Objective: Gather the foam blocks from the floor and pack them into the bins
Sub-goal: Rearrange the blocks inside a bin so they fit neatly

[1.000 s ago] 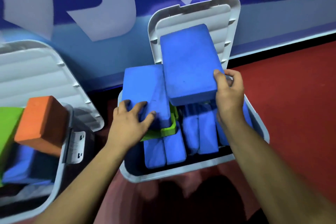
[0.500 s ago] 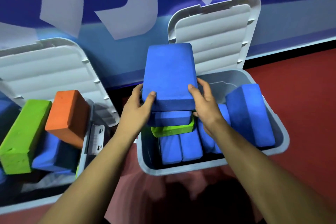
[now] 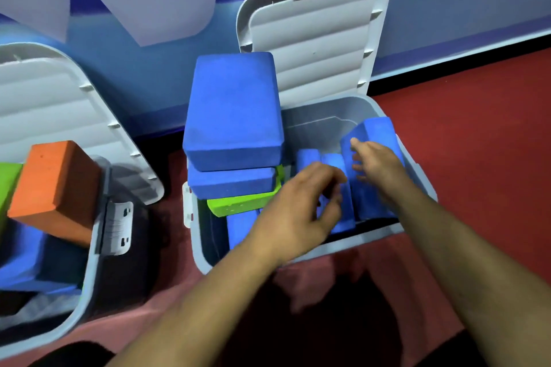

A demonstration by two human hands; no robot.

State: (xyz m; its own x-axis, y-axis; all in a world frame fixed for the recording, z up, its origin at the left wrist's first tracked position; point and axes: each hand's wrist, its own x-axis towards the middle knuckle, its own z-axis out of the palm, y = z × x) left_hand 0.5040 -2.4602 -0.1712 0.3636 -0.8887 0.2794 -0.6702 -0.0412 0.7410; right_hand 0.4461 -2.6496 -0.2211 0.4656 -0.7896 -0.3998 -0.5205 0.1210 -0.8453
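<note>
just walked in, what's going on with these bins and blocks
A person is packing foam blocks into the open grey bin. The right hand is on a tilted blue block at the bin's right side. The left hand, blurred, is over the upright blue blocks beside it. At the bin's left, a big blue block lies on a second blue block and a green block. A second bin holds an orange block.

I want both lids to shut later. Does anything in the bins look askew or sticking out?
In the middle bin, two blue blocks stacked flat on a green block rise above the rim. In the left bin, an orange block sits tilted, poking above the rim. Both would likely block the lids.
</note>
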